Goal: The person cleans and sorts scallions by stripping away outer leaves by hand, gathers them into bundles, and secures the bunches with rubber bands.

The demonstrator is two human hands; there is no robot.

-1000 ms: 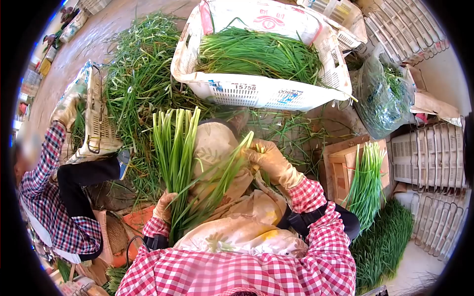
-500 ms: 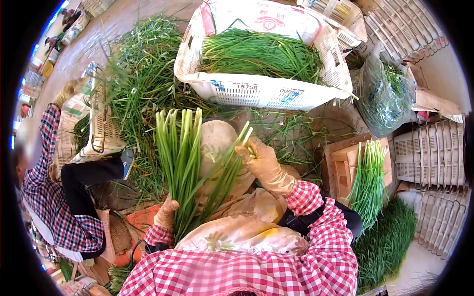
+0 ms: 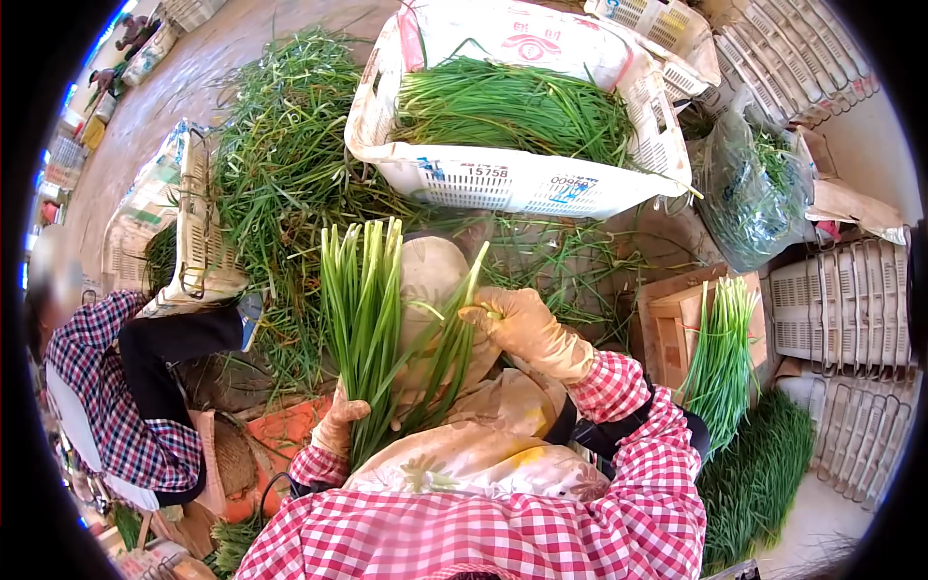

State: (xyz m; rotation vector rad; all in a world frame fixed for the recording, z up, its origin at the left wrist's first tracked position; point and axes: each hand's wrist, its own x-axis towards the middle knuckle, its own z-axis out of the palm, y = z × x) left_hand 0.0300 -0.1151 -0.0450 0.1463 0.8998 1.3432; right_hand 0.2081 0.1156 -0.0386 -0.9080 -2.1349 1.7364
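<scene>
A loose bunch of garlic chives [image 3: 360, 319] stands over my lap with its pale cut ends up and its leaves down. My left hand [image 3: 340, 422], in a tan glove, is closed around the lower part of the bunch. My gloved right hand [image 3: 534, 331] is pinched at the bunch's right side, against a few stalks [image 3: 462, 333] that lean away from the rest. A stained apron [image 3: 464, 454] covers my lap beneath the chives.
Ahead stands a white crate [image 3: 483, 179] with chives inside. Left of it lies a heap of loose greens [image 3: 280, 164]. At right are a bundle [image 3: 723, 358] against a wooden stool [image 3: 667, 333], more chives [image 3: 759, 483] and stacked crates [image 3: 841, 300]. A co-worker [image 3: 116, 387] sits at left.
My left hand and the bunch have shifted slightly right. My right hand has moved slightly down, its fingers still pinched. The co-worker's outstretched arm has drawn back from the crate at left.
</scene>
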